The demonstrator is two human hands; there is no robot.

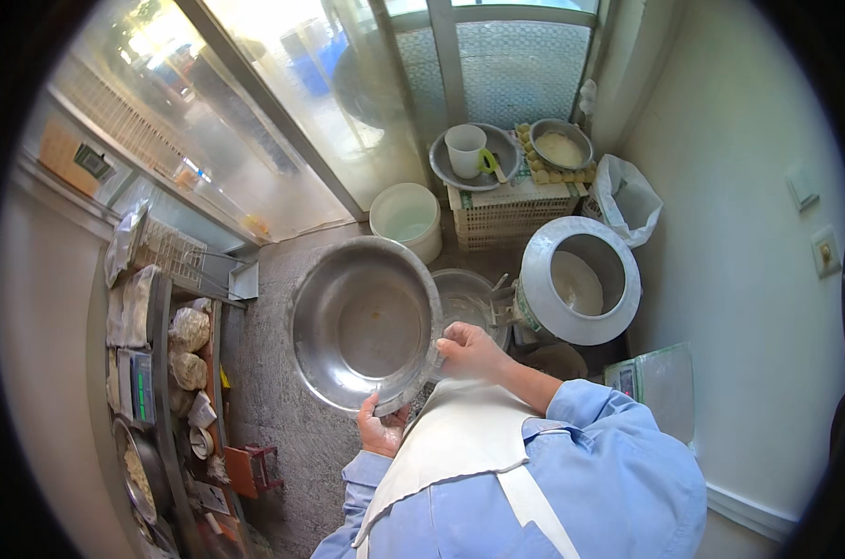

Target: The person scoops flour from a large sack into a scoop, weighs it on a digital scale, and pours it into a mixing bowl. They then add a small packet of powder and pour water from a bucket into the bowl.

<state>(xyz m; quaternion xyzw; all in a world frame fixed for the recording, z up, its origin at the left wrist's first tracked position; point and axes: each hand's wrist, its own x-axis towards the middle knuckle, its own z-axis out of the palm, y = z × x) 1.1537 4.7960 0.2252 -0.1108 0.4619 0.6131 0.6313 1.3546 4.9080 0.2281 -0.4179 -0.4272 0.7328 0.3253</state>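
Left hand (382,429) holds near rim of lg metal basin (370,321), thumb on the edge; right hand (472,352) grips its right rim. Basin's mid-scene, open side up. Far: wht plastic bucket (406,221). To right: 2nd metal basin (463,288), then wide-rimmed pot (532,279) w/ pale contents. Far right: wht jug (462,155) in metal bowl (502,143) atop slatted crate (497,226).

The left hand (383,430) and right hand (471,354) grip a metal basin (377,328) (round and wide) by its rim.
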